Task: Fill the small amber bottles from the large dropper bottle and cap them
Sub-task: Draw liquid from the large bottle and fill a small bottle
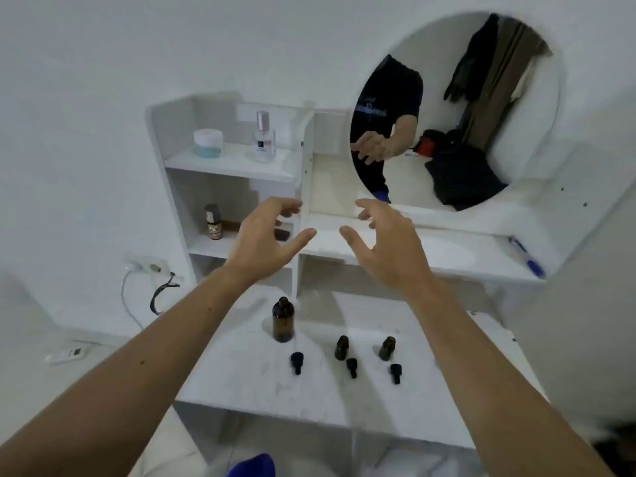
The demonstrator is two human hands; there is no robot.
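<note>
We hold both hands up in front of us above the white tabletop (241, 380), palms facing each other, holding nothing. Our left hand (265, 242) sits at about 11 o'clock from the middle of the view, fingers loosely spread and gently bent, thumb stretched toward the other hand. Our right hand (382, 249) mirrors it at about 1 o'clock, fingers relaxed and apart, thumb pointing back at the left. The two thumbs come near each other but stay apart.

Below our hands, toward 6 o'clock, the large amber bottle (283, 320) stands upright and uncapped on the tabletop. At its 4 o'clock stand two small amber bottles, the nearer one (341, 347) and the farther one (387, 348) side by side, both open at the neck. Three black dropper caps lie on the surface just in front of the bottles: one (296, 363) at 5 o'clock of the large bottle, one (351, 367) just beside the first small bottle, one (395, 373) just beside the second.

At 10 o'clock a white shelf unit (172, 187) holds a jar (207, 142), a perfume bottle (264, 137) and a small labelled bottle (213, 222). A round mirror (516, 160) fills 1 o'clock, and a blue pen (526, 256) lies on the ledge at 3 o'clock.
</note>
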